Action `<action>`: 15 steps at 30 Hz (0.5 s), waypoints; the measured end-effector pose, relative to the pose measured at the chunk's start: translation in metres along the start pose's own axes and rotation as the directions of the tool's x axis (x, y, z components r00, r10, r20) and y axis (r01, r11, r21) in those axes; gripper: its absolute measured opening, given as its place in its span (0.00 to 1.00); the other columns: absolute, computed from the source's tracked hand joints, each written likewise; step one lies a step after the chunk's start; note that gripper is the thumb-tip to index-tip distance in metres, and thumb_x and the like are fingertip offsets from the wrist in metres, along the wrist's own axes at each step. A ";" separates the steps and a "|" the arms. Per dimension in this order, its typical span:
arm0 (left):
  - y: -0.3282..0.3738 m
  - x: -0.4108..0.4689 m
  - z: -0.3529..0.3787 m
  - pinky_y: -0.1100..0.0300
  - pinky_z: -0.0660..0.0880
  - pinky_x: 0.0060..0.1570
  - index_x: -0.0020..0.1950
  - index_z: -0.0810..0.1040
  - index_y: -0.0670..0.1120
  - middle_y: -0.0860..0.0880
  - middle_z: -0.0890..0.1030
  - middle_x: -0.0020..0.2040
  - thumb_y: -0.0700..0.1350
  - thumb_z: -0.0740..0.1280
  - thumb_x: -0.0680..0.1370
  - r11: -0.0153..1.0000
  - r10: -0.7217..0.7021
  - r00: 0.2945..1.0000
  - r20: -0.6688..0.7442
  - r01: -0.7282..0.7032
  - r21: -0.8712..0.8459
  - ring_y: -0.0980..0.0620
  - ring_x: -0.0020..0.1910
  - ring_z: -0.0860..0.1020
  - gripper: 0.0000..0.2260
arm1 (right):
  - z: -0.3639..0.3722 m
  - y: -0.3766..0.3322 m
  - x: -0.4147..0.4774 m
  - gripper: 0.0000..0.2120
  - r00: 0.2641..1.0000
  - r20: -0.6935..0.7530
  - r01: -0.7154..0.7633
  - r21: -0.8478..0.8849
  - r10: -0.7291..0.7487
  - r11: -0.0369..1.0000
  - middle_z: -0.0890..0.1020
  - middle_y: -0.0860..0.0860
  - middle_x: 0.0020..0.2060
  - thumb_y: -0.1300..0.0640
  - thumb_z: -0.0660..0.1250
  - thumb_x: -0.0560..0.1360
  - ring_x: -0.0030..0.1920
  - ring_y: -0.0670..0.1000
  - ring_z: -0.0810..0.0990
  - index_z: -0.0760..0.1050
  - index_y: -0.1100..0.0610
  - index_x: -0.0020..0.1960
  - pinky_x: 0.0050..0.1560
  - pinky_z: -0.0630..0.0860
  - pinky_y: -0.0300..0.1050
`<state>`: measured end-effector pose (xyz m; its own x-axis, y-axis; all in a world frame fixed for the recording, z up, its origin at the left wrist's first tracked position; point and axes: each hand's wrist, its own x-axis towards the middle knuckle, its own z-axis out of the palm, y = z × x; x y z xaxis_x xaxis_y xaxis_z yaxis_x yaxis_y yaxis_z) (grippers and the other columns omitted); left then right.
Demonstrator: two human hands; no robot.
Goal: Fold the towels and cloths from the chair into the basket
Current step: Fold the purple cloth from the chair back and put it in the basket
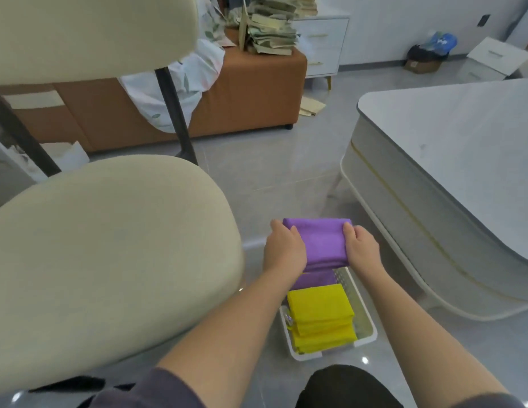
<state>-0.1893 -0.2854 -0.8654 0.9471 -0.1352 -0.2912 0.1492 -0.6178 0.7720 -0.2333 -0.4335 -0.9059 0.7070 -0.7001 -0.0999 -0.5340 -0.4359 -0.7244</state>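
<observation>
Nearest, folded yellow cloths (320,316) fill the near end of the white basket (363,315) on the floor, with a purple piece (314,279) beyond them. Over the far end, the left hand (283,250) and right hand (363,248) hold a folded purple cloth (323,241), fingers curled round its sides. An uneven release could spill the folds over the rim.

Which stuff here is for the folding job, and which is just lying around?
For the job: purple cloth in left hand and right hand, yellow cloths, basket, chair.
Just lying about: white table, orange bench, drawers.
</observation>
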 end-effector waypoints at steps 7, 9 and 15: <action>-0.054 0.054 0.086 0.51 0.69 0.64 0.76 0.57 0.42 0.40 0.70 0.70 0.41 0.53 0.81 0.939 -0.329 0.932 0.150 0.307 0.155 0.39 0.66 0.72 0.22 | 0.048 0.082 0.034 0.19 0.918 0.275 -0.237 -0.200 0.286 0.951 0.77 0.68 0.57 0.56 0.52 0.81 0.57 0.63 0.75 0.76 0.69 0.53 0.51 0.68 0.48; -0.064 0.070 0.103 0.51 0.67 0.65 0.77 0.55 0.43 0.40 0.70 0.71 0.41 0.53 0.81 0.925 -0.368 0.920 0.133 0.349 0.148 0.39 0.67 0.71 0.23 | 0.062 0.092 0.044 0.17 0.910 0.286 -0.249 -0.205 0.301 0.947 0.77 0.68 0.57 0.57 0.53 0.81 0.57 0.64 0.76 0.75 0.68 0.53 0.51 0.69 0.49; -0.082 0.105 0.147 0.50 0.67 0.65 0.74 0.58 0.38 0.38 0.70 0.70 0.44 0.56 0.81 0.895 -0.436 0.895 0.098 0.419 0.151 0.37 0.67 0.70 0.23 | 0.103 0.112 0.070 0.15 0.947 0.162 -0.201 -0.378 0.279 0.904 0.78 0.63 0.61 0.61 0.53 0.81 0.61 0.62 0.77 0.71 0.65 0.63 0.58 0.72 0.50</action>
<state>-0.1437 -0.3630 -1.0431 0.7543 0.0721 -0.6526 0.4878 -0.7268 0.4835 -0.1960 -0.4732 -1.0641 0.5955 -0.6929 -0.4066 -0.8002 -0.4664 -0.3771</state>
